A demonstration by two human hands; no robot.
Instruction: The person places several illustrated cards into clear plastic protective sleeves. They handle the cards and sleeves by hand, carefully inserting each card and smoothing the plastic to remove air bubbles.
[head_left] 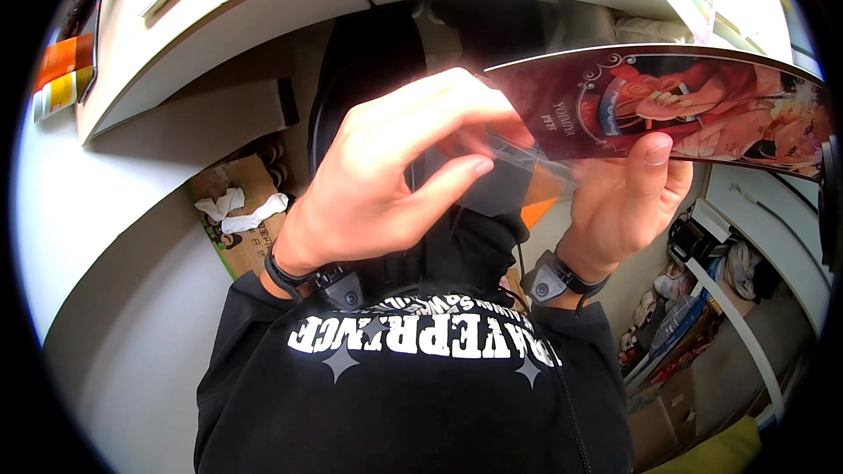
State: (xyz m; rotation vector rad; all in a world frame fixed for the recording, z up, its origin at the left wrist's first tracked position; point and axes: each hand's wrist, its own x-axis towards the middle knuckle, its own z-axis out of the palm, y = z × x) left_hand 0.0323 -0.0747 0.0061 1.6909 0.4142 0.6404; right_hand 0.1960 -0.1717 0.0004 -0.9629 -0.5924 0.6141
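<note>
A long glossy print (pixel 553 110) with dark red ground and a colourful illustrated figure stretches to the right above my hands. My right hand (pixel 623 206) grips its lower edge, the thumb lying on the printed face and the other fingers behind. At the print's left end hangs a clear plastic sleeve (pixel 500 180). My left hand (pixel 378 175) curls around this sleeve, its thumb over the film and its index finger by the print's left end. Some left fingertips are hidden behind the film. Whether the print sits partly inside the sleeve I cannot tell.
A pale desk (pixel 237 13) curves across the top, with an orange and yellow package (pixel 61 79) at far left. Below it stands a cardboard box (pixel 237 202) with white crumpled pieces on it. An open compartment of mixed items (pixel 694 298) lies at the lower right.
</note>
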